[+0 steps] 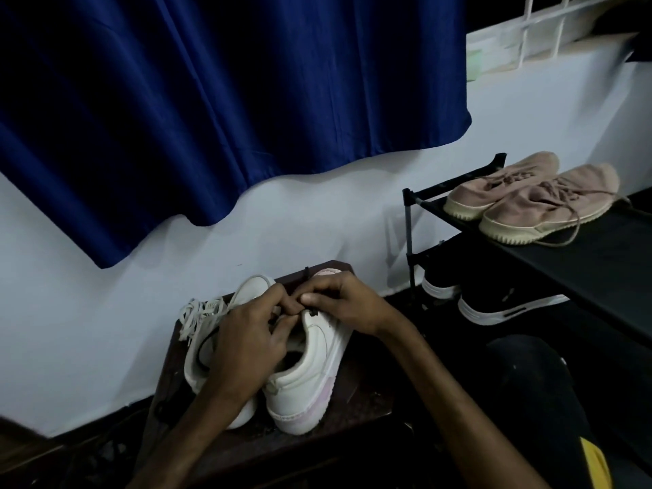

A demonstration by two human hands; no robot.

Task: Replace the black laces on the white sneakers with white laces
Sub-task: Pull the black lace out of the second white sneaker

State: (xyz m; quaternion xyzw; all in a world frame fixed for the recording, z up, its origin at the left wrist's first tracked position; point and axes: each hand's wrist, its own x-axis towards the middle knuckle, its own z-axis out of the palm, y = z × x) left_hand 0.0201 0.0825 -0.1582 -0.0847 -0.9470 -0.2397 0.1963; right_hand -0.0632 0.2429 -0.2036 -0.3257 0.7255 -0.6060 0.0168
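Note:
Two white sneakers stand heel toward me on a dark wooden stool (356, 414). The right sneaker (310, 375) has pink trim and a black lace (307, 277) sticking up near its toe end. My right hand (347, 303) and my left hand (247, 342) meet over its tongue, and the fingers of both pinch the black lace at the upper eyelets. The left sneaker (215, 347) is mostly hidden under my left hand. A bundle of white laces (199, 315) lies at the stool's far left edge.
A black shoe rack (564, 262) stands to the right with a pair of beige sneakers (529, 199) on top and black shoes (494, 305) below. A blue curtain (211, 100) hangs on the white wall behind the stool.

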